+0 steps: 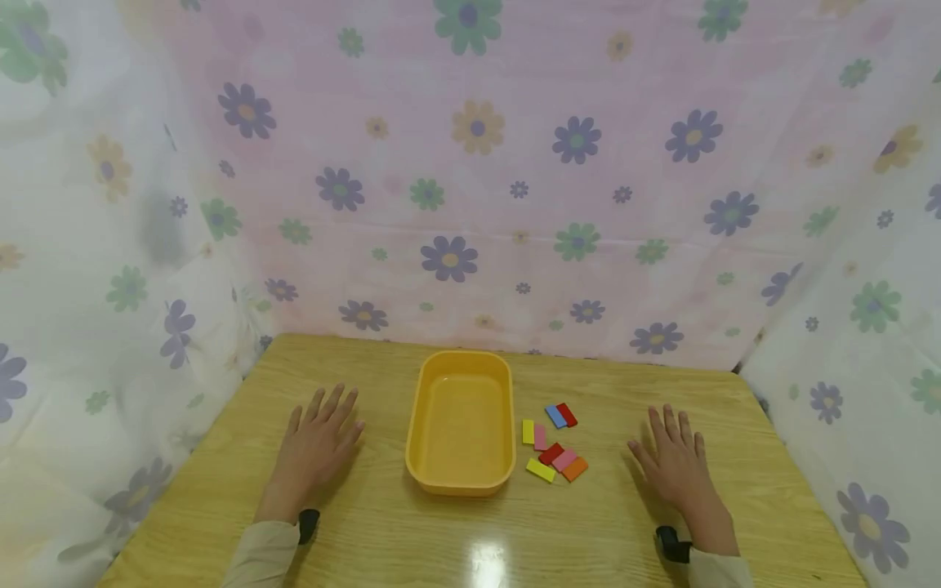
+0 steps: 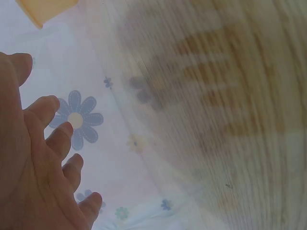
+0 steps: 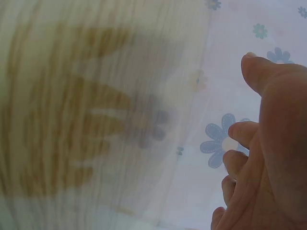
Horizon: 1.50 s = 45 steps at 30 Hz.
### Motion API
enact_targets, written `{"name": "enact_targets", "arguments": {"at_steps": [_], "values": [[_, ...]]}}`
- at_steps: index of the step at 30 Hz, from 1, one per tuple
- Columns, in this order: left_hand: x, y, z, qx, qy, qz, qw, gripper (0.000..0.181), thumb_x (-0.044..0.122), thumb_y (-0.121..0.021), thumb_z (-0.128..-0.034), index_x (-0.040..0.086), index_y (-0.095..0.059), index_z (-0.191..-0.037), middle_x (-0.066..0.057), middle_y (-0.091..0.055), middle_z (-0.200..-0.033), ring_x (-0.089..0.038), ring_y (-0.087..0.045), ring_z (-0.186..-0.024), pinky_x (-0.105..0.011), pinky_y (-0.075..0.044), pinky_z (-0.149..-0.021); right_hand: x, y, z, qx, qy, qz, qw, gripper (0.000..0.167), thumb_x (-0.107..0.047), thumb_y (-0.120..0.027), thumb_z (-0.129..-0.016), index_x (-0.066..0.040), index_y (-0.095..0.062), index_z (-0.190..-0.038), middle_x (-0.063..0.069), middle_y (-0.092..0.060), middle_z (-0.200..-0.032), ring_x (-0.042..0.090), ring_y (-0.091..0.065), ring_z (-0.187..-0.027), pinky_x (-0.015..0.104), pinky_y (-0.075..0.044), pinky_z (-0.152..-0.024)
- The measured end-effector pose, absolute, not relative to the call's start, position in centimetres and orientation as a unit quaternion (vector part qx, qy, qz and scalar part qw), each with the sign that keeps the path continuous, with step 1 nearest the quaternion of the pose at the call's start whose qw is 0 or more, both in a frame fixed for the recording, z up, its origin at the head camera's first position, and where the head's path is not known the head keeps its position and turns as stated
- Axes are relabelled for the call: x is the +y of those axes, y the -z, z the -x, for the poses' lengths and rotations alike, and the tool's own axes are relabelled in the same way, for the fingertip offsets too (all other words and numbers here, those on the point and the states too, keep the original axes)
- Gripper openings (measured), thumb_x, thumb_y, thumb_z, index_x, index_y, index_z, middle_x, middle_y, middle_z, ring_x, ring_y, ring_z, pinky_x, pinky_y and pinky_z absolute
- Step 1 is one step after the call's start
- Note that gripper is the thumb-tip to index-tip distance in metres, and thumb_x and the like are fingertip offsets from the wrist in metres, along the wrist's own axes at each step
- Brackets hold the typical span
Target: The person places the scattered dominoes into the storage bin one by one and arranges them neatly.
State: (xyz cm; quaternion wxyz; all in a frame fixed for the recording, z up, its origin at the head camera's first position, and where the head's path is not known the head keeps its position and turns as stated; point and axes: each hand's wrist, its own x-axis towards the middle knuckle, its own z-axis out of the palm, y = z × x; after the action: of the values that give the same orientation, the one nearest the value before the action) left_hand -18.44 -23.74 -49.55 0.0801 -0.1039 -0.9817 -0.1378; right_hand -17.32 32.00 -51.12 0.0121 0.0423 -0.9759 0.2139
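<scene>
My left hand (image 1: 314, 445) is palm down over the wooden table, left of a yellow tray (image 1: 461, 482), fingers spread and holding nothing. On the other side, my right hand (image 1: 676, 465) is likewise palm down with fingers apart, right of several small coloured tiles. These include a blue tile (image 1: 555, 416) touching a red tile (image 1: 567, 415), an orange tile (image 1: 576, 469) and a yellow tile (image 1: 540, 470). Each wrist view shows the left hand (image 2: 43, 158) or right hand (image 3: 268, 143) with nothing in its fingers.
The tray's visible inside holds nothing. Flowered cloth (image 1: 470, 204) hangs behind the wooden table (image 1: 382, 539) and along both sides. A corner of the tray (image 2: 48, 9) shows at the top of the left wrist view.
</scene>
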Motion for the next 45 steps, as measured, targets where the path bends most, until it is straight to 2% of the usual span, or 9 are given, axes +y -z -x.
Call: {"name": "enact_targets", "arguments": {"at_steps": [6,16,31,39,45], "values": [[-23.9,49.8,18.4,-0.982,0.139,0.104,0.078,0.061,0.039,-0.05,-0.1068,0.009,-0.036,-0.159,-0.019,-0.031,-0.164,-0.048,-0.022,-0.151,-0.073,-0.016,-0.117,31.9,51.0,17.0,-0.976,-0.214,-0.046,0.014,0.085,-0.052,-0.047,-0.105,0.006,-0.018,-0.16,0.038,-0.007,-0.162,0.059,0.0,-0.149,0.079,-0.002,-0.112],[-23.0,49.8,18.0,-0.978,0.153,0.132,0.06,0.06,0.041,-0.044,-0.1089,0.01,-0.035,-0.159,-0.016,-0.028,-0.166,-0.046,-0.02,-0.152,-0.072,-0.015,-0.118,30.8,50.7,15.9,-0.976,-0.21,-0.057,0.025,0.082,-0.047,-0.051,-0.105,0.009,-0.022,-0.157,0.04,-0.011,-0.161,0.061,-0.006,-0.148,0.08,-0.007,-0.111],[-20.4,50.4,18.0,-0.964,0.166,0.199,0.054,0.059,0.041,-0.044,-0.1087,0.013,-0.035,-0.159,-0.01,-0.031,-0.166,-0.042,-0.024,-0.153,-0.069,-0.016,-0.12,28.0,50.9,14.2,-0.975,-0.207,-0.085,0.008,0.076,-0.042,-0.056,-0.104,0.008,-0.03,-0.155,0.038,-0.019,-0.161,0.062,-0.014,-0.146,0.079,-0.015,-0.111],[-18.8,50.4,18.3,-0.954,0.196,0.221,0.056,0.06,0.04,-0.044,-0.1087,0.011,-0.033,-0.16,-0.01,-0.03,-0.166,-0.04,-0.024,-0.154,-0.068,-0.018,-0.12,26.7,51.1,13.9,-0.951,-0.265,-0.158,0.002,0.074,-0.03,-0.066,-0.099,0.007,-0.034,-0.155,0.033,-0.023,-0.162,0.06,-0.016,-0.147,0.078,-0.022,-0.111],[-17.9,50.3,18.9,-0.951,0.185,0.238,0.069,0.061,0.041,-0.044,-0.1083,0.014,-0.03,-0.161,-0.007,-0.029,-0.167,-0.037,-0.023,-0.155,-0.064,-0.017,-0.122,26.0,51.2,14.2,-0.931,-0.301,-0.204,-0.015,0.069,-0.024,-0.067,-0.099,0.007,-0.037,-0.153,0.031,-0.024,-0.162,0.059,-0.016,-0.148,0.075,-0.021,-0.113]]}}
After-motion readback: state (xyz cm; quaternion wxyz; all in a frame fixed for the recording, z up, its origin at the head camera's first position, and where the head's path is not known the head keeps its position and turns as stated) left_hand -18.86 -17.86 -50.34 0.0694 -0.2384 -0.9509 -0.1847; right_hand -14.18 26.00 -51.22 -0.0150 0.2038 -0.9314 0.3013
